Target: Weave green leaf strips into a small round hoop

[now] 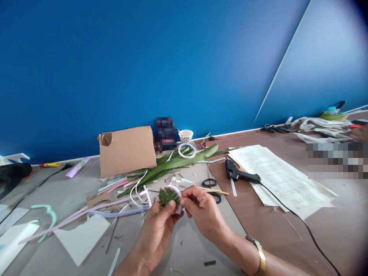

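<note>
- Wall (143, 57): blue, pale diagonal seam at right.
- Cardboard (128, 153): brown, propped near wall, top-left corner torn.
- Dark box (165, 130): right of cardboard, face pixelated.
- Cup (186, 136): patterned, upright, just right of dark box.
- White ring (186, 157): just in front of cup.
- Papers (276, 176): printed, loosely stacked, right side; text unreadable.
- Lilac tube (77, 167): lying left of cardboard.
- Yellow tube (50, 165): red end, far left, near wall.
- Black tools (276, 129): back right, by wall; type unclear.
- Bottle (333, 115): cyan cap, far right.
- White card (83, 239): angular, front left.
</note>
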`<state>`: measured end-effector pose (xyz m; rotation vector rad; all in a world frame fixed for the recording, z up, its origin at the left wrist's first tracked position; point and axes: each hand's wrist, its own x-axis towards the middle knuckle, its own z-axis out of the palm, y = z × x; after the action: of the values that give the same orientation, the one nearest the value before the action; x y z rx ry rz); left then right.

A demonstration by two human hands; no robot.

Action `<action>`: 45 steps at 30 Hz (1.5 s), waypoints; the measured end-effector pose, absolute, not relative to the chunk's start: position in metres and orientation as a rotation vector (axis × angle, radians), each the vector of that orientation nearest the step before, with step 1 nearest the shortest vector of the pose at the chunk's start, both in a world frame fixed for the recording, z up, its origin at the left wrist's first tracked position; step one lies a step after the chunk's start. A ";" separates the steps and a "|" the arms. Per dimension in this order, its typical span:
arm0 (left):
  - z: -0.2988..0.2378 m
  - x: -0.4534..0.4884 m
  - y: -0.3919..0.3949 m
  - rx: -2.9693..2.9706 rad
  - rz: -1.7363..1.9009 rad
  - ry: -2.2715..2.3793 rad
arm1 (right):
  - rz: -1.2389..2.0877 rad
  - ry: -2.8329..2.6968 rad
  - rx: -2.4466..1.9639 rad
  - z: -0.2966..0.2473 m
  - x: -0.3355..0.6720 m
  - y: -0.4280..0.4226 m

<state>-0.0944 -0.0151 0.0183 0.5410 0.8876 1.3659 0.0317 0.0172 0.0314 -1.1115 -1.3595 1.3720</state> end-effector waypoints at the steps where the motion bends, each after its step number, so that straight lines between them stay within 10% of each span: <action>1: 0.017 -0.095 -0.015 0.531 1.364 0.893 | 1.377 -1.356 -1.099 0.031 0.032 0.018; 45: 0.025 -0.101 -0.009 0.464 1.459 0.816 | 1.453 -1.302 -0.993 0.012 0.020 0.011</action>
<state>-0.1010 -0.0089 0.0249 0.4637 0.8157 1.4594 0.0201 0.0111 0.0118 -0.9925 -1.3021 1.4532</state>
